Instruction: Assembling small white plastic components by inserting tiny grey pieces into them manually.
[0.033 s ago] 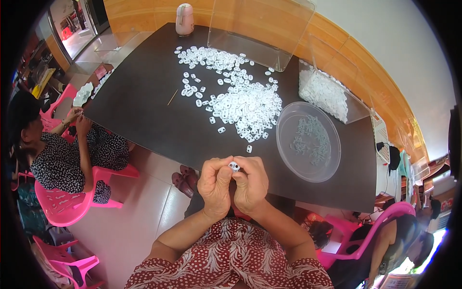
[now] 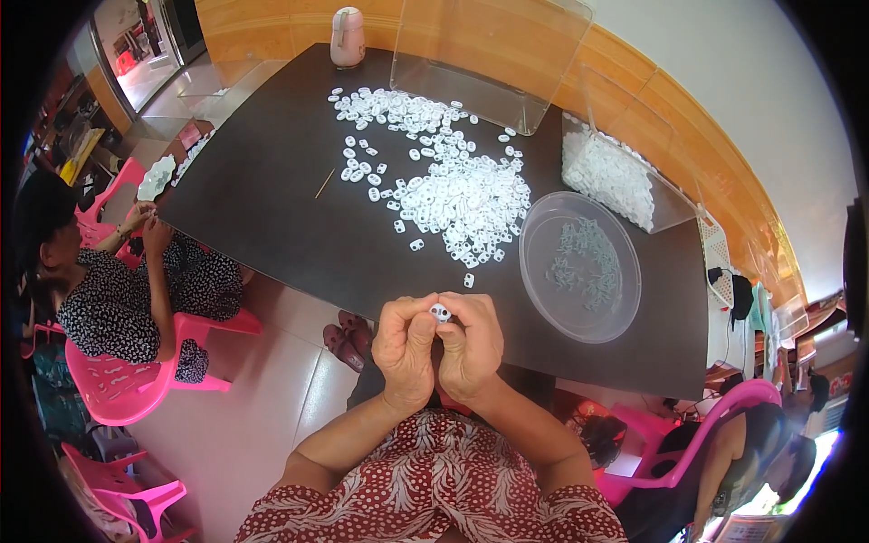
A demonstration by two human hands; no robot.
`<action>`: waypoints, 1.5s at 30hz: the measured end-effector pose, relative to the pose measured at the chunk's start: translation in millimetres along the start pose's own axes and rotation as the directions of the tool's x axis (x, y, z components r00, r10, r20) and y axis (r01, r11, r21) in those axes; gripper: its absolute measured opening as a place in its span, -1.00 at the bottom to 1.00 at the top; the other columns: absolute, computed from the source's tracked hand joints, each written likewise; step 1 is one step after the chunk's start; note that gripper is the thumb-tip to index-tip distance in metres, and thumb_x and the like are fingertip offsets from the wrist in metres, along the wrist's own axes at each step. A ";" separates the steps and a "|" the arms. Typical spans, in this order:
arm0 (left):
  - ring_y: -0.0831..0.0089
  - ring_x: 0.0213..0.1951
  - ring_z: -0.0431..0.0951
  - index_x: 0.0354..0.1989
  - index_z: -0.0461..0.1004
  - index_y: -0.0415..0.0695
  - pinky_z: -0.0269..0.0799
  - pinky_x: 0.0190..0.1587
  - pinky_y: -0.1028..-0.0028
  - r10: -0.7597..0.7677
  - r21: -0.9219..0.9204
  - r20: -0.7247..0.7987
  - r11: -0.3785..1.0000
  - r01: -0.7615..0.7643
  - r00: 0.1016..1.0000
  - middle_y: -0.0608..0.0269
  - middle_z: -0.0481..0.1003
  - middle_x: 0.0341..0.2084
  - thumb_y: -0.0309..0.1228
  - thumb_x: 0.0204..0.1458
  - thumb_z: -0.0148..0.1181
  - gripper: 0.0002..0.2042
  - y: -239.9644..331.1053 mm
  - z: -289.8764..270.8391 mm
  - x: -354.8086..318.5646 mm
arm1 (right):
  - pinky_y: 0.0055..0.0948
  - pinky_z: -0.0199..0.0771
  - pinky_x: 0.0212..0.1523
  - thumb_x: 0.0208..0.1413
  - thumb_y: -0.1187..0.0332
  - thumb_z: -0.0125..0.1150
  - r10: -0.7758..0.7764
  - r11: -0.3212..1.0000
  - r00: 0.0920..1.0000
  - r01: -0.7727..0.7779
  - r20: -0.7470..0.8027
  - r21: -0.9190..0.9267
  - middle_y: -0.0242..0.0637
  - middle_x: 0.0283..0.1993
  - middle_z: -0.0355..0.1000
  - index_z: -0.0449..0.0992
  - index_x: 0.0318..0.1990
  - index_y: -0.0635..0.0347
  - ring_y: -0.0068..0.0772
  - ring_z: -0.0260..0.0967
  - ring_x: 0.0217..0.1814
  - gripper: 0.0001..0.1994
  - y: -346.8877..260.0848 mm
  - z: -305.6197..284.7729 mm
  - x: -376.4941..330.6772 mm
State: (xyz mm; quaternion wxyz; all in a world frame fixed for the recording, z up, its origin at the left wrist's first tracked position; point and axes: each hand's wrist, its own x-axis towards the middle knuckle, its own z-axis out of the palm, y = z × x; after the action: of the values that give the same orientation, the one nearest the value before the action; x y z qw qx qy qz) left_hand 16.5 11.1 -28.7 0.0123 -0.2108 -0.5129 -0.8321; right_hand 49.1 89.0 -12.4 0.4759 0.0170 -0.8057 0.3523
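Between both hands, just off the near edge of the table, is a small white plastic piece (image 2: 440,312) with dark round holes. My left hand (image 2: 405,348) pinches it from one side with thumb and forefinger. From the other side my right hand (image 2: 472,348) grips it the same way, its fingers curled. Farther in lies a heap of similar white pieces (image 2: 462,199), and one loose white piece (image 2: 468,281) rests closest to my hands. A round clear tray (image 2: 536,281) to the right holds many small greyish, thin parts (image 2: 584,262).
The dark table (image 2: 262,181) carries a thin brown stick (image 2: 324,183), a pink flask (image 2: 348,38) and an upright clear bin (image 2: 480,77). A clear container (image 2: 674,204) of white pieces stands at the right. Another person (image 2: 118,281) sits left on a pink chair (image 2: 118,385).
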 end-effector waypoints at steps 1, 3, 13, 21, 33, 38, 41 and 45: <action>0.65 -0.40 0.31 -0.19 0.41 -0.27 0.27 -0.32 0.66 0.011 0.009 0.006 1.000 -0.012 1.000 0.35 0.36 -0.43 -0.39 0.16 0.07 -0.81 -0.6 0.1 -0.1 | -0.37 0.39 -0.41 0.02 0.47 0.19 0.004 1.000 0.999 -0.003 -0.048 0.024 -0.10 -0.29 0.43 0.41 -0.18 0.39 -0.18 0.36 -0.37 -0.77 0.1 2.5 -0.3; 0.64 -0.39 0.31 -0.18 0.40 -0.27 0.27 -0.31 0.65 0.023 0.016 0.015 1.000 -0.023 1.000 0.35 0.37 -0.42 -0.39 0.16 0.06 -0.81 -0.7 0.6 0.5 | -0.36 0.39 -0.40 0.03 0.47 0.18 0.000 1.000 0.999 0.001 -0.050 0.025 -0.10 -0.28 0.43 0.40 -0.18 0.38 -0.17 0.36 -0.35 -0.78 0.4 3.5 -0.1; 0.67 -0.38 0.29 -0.22 0.38 -0.26 0.23 -0.28 0.64 0.066 0.043 -0.001 0.997 -0.066 0.998 0.36 0.39 -0.43 -0.32 0.19 0.02 -0.79 2.6 4.0 0.5 | -0.34 0.37 -0.42 0.07 0.46 0.15 -0.064 0.998 0.997 0.065 -0.044 0.012 -0.13 -0.31 0.40 0.39 -0.19 0.36 -0.15 0.33 -0.38 -0.81 1.3 2.8 3.4; 0.63 -0.44 0.29 -0.22 0.37 -0.27 0.24 -0.38 0.64 0.145 0.064 0.000 0.987 -0.144 0.989 0.32 0.36 -0.48 -0.39 0.18 0.02 -0.83 -2.8 4.8 2.0 | -0.36 0.36 -0.45 0.07 0.46 0.15 -0.089 0.994 0.995 0.091 -0.044 0.052 -0.14 -0.33 0.40 0.38 -0.18 0.35 -0.19 0.32 -0.42 -0.81 4.9 2.3 3.7; 0.64 -0.36 0.41 -0.29 0.42 -0.28 0.34 -0.25 0.63 -0.231 -0.199 -0.006 0.954 0.225 0.973 0.30 0.47 -0.40 -0.40 0.15 0.08 -0.84 28.2 5.1 17.5 | -0.43 0.35 -0.45 -0.08 0.53 0.28 -0.060 0.992 0.994 0.049 0.091 0.120 -0.19 -0.34 0.43 0.40 -0.12 0.33 -0.30 0.32 -0.43 -0.68 1.8 -10.5 23.1; 0.62 -0.35 0.40 -0.22 0.43 -0.30 0.33 -0.22 0.62 -0.190 -0.161 0.059 0.967 0.197 0.980 0.29 0.46 -0.38 -0.39 0.16 0.07 -0.81 31.4 3.6 14.0 | -0.44 0.37 -0.44 -0.09 0.47 0.30 0.004 0.982 0.999 -0.011 0.038 0.187 -0.14 -0.31 0.45 0.43 -0.19 0.36 -0.27 0.35 -0.38 -0.71 -2.8 -13.8 21.9; 0.62 -0.35 0.38 -0.18 0.41 -0.30 0.31 -0.22 0.62 0.010 -0.013 0.072 1.000 -0.009 0.997 0.29 0.44 -0.38 -0.39 0.17 0.04 -0.79 12.3 -2.6 8.1 | -0.42 0.38 -0.43 -0.05 0.46 0.28 -0.015 0.988 1.000 0.013 0.009 0.154 -0.13 -0.30 0.44 0.42 -0.20 0.37 -0.24 0.36 -0.36 -0.73 -5.0 -9.6 17.9; 0.63 -0.37 0.34 -0.16 0.37 -0.30 0.29 -0.26 0.62 0.163 0.120 0.041 0.979 -0.166 0.986 0.30 0.41 -0.39 -0.39 0.20 -0.01 -0.80 -2.3 -4.7 0.3 | -0.41 0.38 -0.44 -0.01 0.43 0.25 -0.055 0.990 0.998 0.054 0.011 0.132 -0.12 -0.30 0.43 0.41 -0.20 0.36 -0.22 0.35 -0.38 -0.75 -0.3 -3.7 13.2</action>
State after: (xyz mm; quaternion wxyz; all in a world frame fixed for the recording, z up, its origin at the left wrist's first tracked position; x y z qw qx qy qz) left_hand 14.1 8.3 -32.4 0.0861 -0.2643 -0.5441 -0.7916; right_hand 44.7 95.0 -0.9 0.4775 0.0728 -0.7834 0.3912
